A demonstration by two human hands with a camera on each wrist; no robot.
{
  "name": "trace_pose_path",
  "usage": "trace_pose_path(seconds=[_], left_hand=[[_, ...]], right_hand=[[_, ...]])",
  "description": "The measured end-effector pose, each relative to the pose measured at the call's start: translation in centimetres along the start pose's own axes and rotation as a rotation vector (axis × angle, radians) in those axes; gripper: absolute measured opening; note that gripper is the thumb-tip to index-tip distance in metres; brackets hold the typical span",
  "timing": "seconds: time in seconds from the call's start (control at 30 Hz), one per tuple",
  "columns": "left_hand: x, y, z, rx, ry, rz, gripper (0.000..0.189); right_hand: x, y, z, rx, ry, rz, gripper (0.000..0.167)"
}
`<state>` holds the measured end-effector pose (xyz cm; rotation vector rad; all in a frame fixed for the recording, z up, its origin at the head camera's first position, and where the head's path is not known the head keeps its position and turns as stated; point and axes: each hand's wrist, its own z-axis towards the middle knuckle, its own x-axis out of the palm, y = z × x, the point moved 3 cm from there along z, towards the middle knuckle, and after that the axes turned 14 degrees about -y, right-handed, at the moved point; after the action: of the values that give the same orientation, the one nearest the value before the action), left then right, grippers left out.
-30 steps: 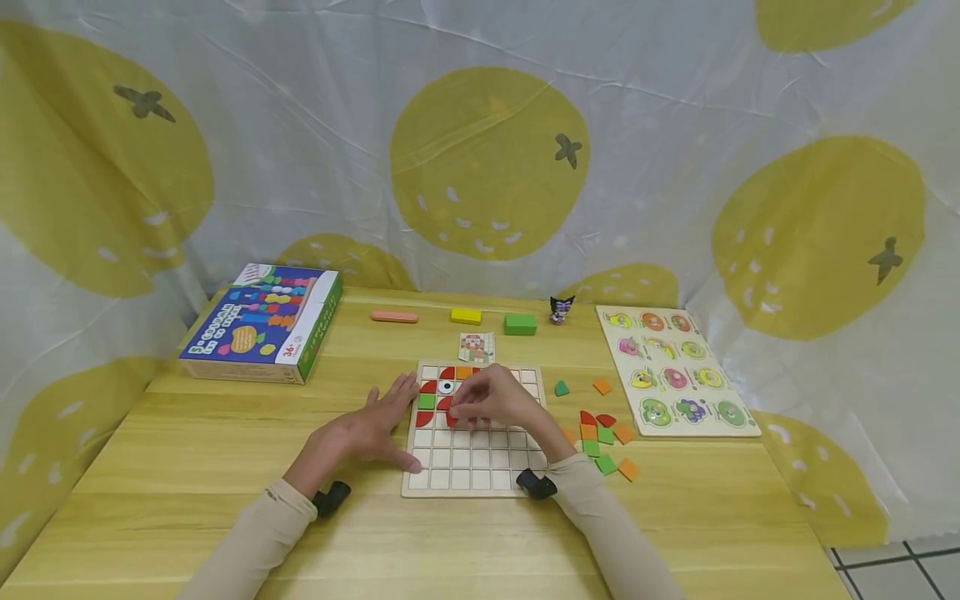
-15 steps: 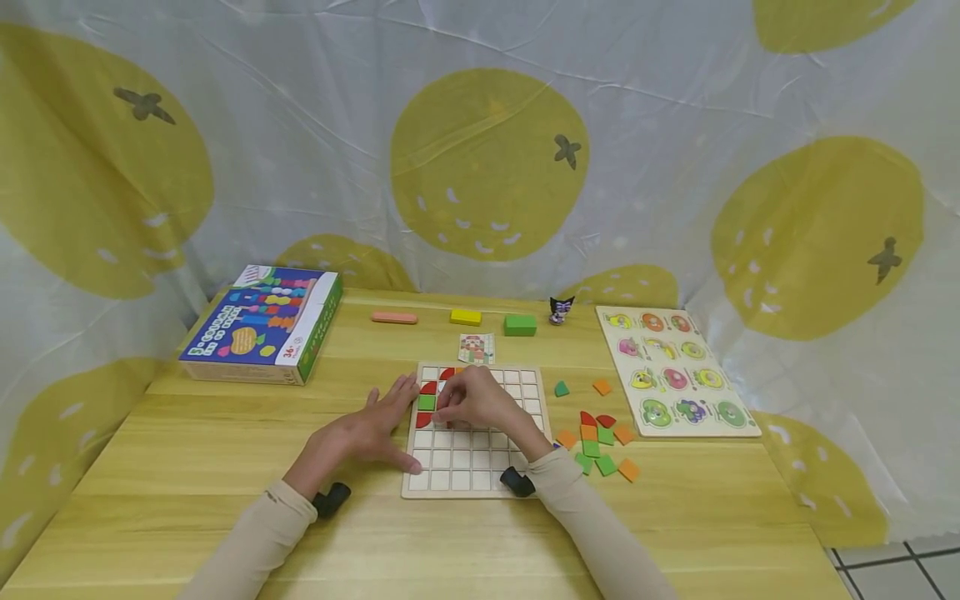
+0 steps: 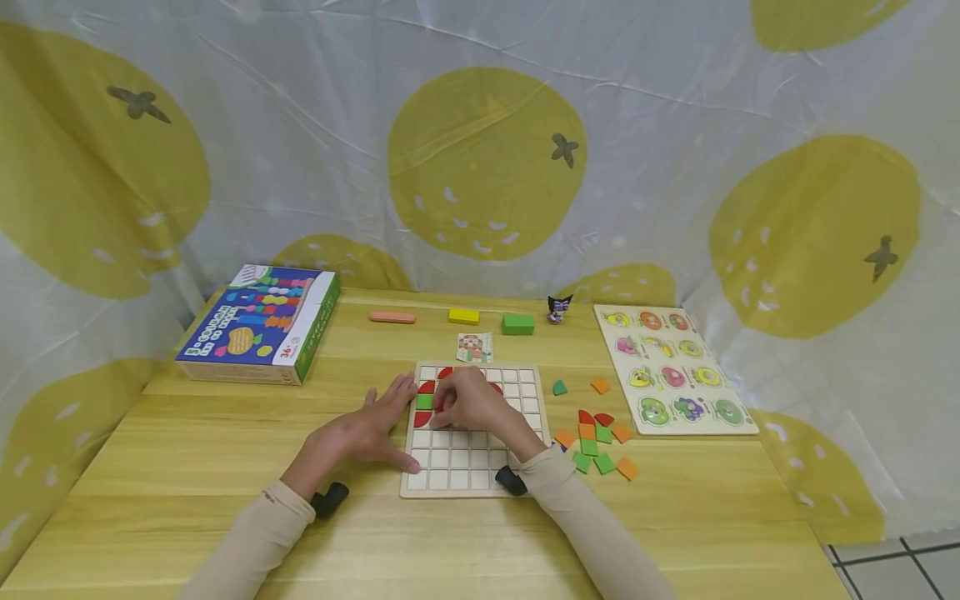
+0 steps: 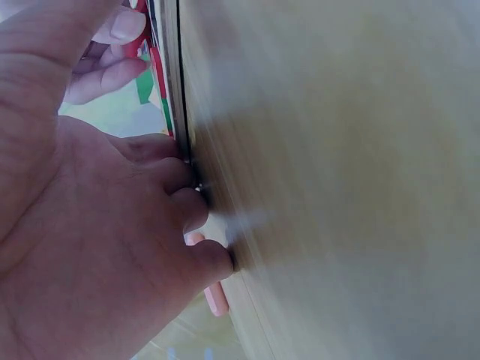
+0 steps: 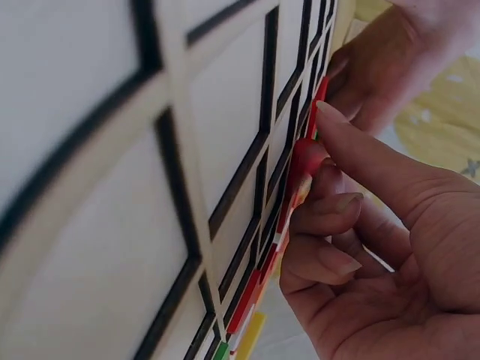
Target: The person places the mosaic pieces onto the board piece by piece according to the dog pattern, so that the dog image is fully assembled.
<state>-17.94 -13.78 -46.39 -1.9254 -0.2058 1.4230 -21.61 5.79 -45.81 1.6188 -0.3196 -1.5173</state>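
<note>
A wooden grid board [image 3: 459,459] lies on the table with red, green and orange tiles in its upper left squares. My left hand [image 3: 358,435] is spread along the board's left side, with the thumb on the lower left edge and fingertips beside the upper edge. Over the upper left squares, my right hand [image 3: 476,402] pinches a red tile [image 5: 302,160] between thumb and fingers, close to the board face. Its full shape is covered by the fingers. A green square tile [image 3: 425,402] and a red tile [image 3: 422,419] show just left of the right hand.
Loose orange, green and red tiles [image 3: 588,447] lie right of the board. Behind it are a picture card [image 3: 475,347], a green block [image 3: 517,324], a yellow block [image 3: 463,317], a pink stick [image 3: 392,317] and a figurine [image 3: 558,309]. A game box [image 3: 258,325] and fruit puzzle [image 3: 663,371] flank them.
My right hand has shifted left across the board to the second column, bringing a red tile on the board's right side of the pattern into view. The left hand stays in place.
</note>
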Motion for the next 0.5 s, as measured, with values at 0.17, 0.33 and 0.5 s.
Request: trace_pose_path(seconds=[0.17, 0.33, 0.5], left_hand=[[0.05, 0.01, 0.08, 0.0, 0.0, -0.001, 0.133], [0.1, -0.01, 0.08, -0.012, 0.003, 0.005, 0.134], [0.12, 0.05, 0.09, -0.006, -0.001, 0.012, 0.134]], right_hand=[[-0.28, 0.16, -0.4, 0.031, 0.007, -0.005, 0.019], [-0.66, -0.02, -0.76, 0.004, -0.002, 0.008, 0.013], [-0.77, -0.22, -0.69, -0.013, -0.006, 0.007, 0.013]])
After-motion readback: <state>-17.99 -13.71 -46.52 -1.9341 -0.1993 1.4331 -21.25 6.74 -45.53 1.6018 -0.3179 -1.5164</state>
